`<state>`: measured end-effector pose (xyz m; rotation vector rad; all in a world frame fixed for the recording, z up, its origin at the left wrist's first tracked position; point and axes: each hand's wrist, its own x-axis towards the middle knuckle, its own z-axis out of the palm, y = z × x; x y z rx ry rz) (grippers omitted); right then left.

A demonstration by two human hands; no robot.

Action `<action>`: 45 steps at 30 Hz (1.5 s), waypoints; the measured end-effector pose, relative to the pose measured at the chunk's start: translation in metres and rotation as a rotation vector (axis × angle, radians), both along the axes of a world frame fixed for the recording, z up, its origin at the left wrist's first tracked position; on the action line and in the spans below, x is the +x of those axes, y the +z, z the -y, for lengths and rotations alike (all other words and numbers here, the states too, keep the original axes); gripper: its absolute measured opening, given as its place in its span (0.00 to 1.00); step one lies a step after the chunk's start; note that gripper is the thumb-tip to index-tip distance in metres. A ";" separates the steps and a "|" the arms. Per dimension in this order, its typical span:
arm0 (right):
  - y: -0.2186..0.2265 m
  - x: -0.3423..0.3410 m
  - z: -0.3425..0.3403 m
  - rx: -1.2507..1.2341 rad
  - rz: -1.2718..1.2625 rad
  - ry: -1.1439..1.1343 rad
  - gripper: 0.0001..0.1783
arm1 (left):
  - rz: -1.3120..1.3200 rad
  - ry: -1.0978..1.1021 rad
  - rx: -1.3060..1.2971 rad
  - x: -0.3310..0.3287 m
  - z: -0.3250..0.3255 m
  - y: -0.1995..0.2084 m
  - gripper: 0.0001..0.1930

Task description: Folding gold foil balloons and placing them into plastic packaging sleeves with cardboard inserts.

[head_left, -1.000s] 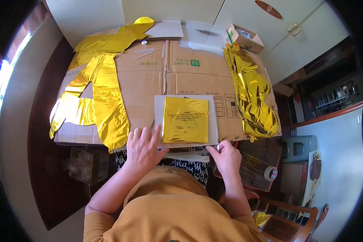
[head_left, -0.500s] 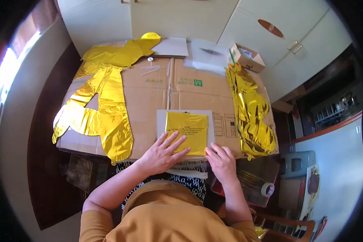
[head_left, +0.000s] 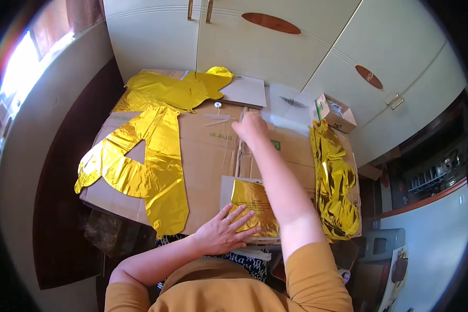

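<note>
My left hand [head_left: 224, 229] lies flat with its fingers spread, pressing on the near left part of a folded gold foil balloon [head_left: 257, 200]. That flat packet rests on a white sheet [head_left: 227, 188] near the cardboard's front edge. Across the cardboard [head_left: 208, 171] reaches my right arm. My right hand [head_left: 251, 128] is closed, fingers curled down, close to some thin clear strips [head_left: 218, 117] and a small white round piece [head_left: 218, 105]. What it grips, if anything, is hidden.
Flat gold foil balloons, one A-shaped [head_left: 164, 171], cover the left side. A crumpled gold foil balloon [head_left: 335, 187] lies at the right. Behind are a white board [head_left: 247, 92], clear plastic [head_left: 292, 101] and a small open box [head_left: 343, 122], against cabinets [head_left: 260, 52].
My right hand has left the packet's lower right corner and reached far forward, closing its fingers. My left hand stays on the packet. The whole view has shifted.
</note>
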<state>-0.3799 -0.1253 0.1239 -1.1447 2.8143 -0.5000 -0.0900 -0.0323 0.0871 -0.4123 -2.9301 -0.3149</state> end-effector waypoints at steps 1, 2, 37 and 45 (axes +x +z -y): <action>-0.006 0.004 0.016 0.066 -0.020 -0.015 0.16 | 0.006 0.006 0.008 0.003 0.001 -0.002 0.31; -0.010 0.006 0.028 0.132 -0.042 -0.033 0.17 | 0.002 0.007 0.018 0.004 0.001 -0.004 0.30; -0.042 0.174 -0.340 -0.383 -0.359 0.047 0.09 | -0.282 0.054 0.254 0.004 -0.017 -0.017 0.10; -0.019 0.147 -0.359 -0.240 0.079 0.235 0.28 | -0.299 0.034 0.208 0.011 -0.015 -0.019 0.15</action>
